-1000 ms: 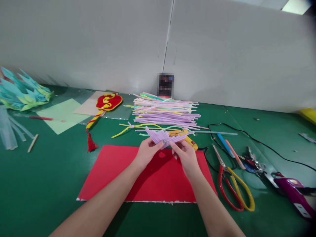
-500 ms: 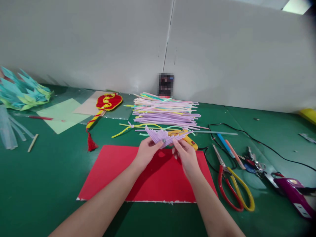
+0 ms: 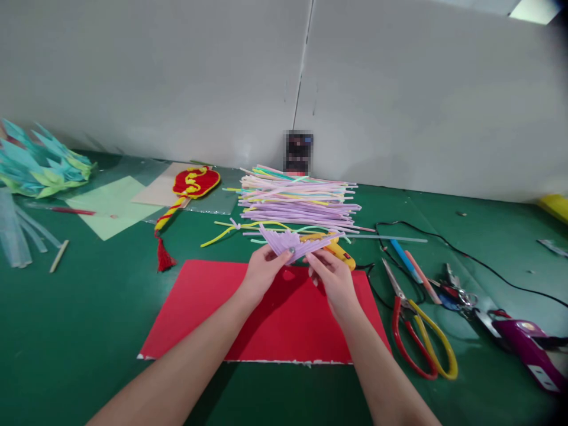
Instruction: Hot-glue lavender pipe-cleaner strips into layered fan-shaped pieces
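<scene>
- Compared with half a second ago, the V-shaped bunch of purple stems (image 3: 284,241) sits slightly farther left, and the right thumb has slid toward its lower edge.
- The red sheet (image 3: 199,313) and scissors (image 3: 403,307) stay put.
- Left hand (image 3: 262,272): pinches the bunch, thumb in front, fingers behind.
- Right hand (image 3: 332,277): pinches its right side near the lower edge.
- Both forearms angle inward, holding the bunch above the sheet's far edge, partly hiding the yellow glue gun (image 3: 342,255).
</scene>
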